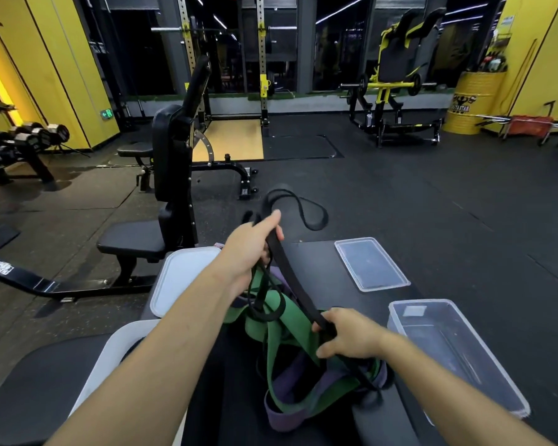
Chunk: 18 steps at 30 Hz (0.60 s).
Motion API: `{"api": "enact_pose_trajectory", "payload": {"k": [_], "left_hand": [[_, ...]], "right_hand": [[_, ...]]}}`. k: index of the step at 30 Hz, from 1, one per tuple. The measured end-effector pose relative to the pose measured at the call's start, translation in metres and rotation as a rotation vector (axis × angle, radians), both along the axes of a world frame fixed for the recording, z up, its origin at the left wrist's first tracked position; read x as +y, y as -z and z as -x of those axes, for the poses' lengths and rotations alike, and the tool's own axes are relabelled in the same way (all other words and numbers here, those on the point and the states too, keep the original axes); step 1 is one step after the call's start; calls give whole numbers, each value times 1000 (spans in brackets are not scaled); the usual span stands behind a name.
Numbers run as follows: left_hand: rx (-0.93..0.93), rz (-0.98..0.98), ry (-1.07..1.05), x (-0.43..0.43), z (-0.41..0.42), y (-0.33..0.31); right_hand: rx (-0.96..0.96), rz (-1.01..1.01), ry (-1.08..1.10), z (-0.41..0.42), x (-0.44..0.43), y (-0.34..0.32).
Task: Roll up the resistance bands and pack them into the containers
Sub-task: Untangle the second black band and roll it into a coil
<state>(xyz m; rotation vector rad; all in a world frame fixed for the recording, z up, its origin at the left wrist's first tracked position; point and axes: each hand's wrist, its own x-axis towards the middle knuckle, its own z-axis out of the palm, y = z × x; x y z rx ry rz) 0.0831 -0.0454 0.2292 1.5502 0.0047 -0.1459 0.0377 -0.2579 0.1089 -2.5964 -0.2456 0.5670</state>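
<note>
My left hand (pixel 250 249) has its fingers curled round the black band (pixel 290 275). My right hand (pixel 348 338) grips the same band lower down, so it runs straight between them. Under both sets of fingers, green bands (pixel 298 352) and purple bands (pixel 287 416) lie tangled. Right of my right fingers stands a clear container (pixel 397 320) — its bottom shows through. Left of my left fingers sits a white container (pixel 107 358) — its contents are hidden by my forearm.

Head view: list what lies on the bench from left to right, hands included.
White container → white lid → left hand → right hand → clear container. Both hands grip the black resistance band. The clear lid overlaps the right hand's span, so it is left out.
</note>
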Motion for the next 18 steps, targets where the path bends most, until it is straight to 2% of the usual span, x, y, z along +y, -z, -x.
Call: {"api": "enact_pose_trajectory", "payload": {"k": [3, 5, 6, 10, 14, 18], "left_hand": [[-21, 5, -41, 8, 0, -2], [-11, 7, -66, 15, -1, 2], [2, 9, -71, 18, -3, 5], [35, 4, -68, 22, -4, 15], [46, -13, -19, 18, 0, 24], [41, 40, 115, 13, 11, 25]], "right_hand": [[-129, 126, 55, -4, -5, 12], [-194, 101, 74, -9, -5, 2], [-218, 27, 86, -12, -4, -8], [-251, -470, 214, -23, 13, -72], [-8, -1158, 376, -37, 26, -119], [123, -1572, 368, -46, 44, -141]]}}
